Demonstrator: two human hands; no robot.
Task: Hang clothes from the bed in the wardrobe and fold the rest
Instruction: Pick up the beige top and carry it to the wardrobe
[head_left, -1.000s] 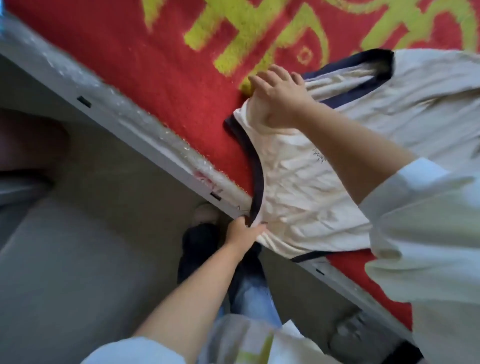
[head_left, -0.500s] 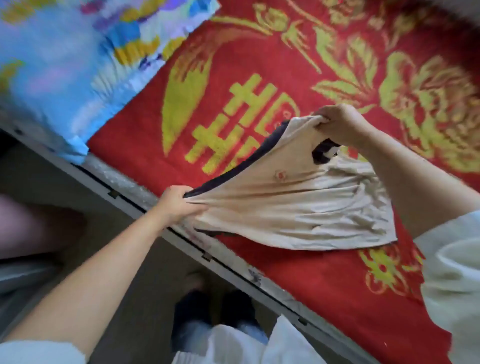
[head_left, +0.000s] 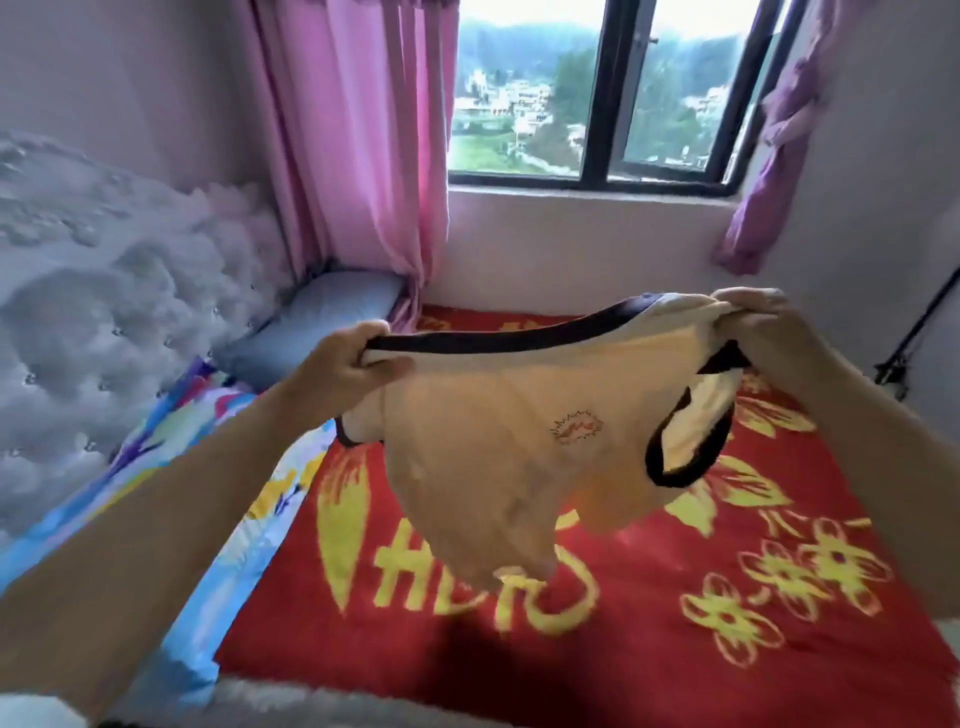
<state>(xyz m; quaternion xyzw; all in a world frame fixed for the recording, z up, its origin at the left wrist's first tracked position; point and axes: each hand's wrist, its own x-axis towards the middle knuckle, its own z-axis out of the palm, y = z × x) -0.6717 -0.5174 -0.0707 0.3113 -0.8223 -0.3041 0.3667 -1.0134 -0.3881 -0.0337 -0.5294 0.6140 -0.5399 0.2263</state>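
the cream sleeveless top (head_left: 498, 447) with dark trim is now off the bed and held up in the air, stretched between both hands over the middle of the red blanket (head_left: 649, 649), toward its far edge under the window (head_left: 592, 88). the left hand (head_left: 350, 358) grips one end of the dark-trimmed edge, fingers curled round the cloth; the right hand (head_left: 753, 317) pinches the other end, bunched in its fingers. the body of the top sags below them, one armhole hanging open on the right side, the small chest print facing the camera.

half a second ago the same top was only partly raised, its lower part lying on the blanket near the bed's near edge, with the hands closer to the mattress; a second ago it lay flat there with the right hand pressing on it. now none of it touches the blanket, and the view has swung up from the bed edge to the window, pink curtain (head_left: 358, 156), pillow (head_left: 317, 322) and padded headboard (head_left: 119, 291) at the left edge.

my reading: the top is lifted to shake it out, ready for folding or hanging; neither has begun.
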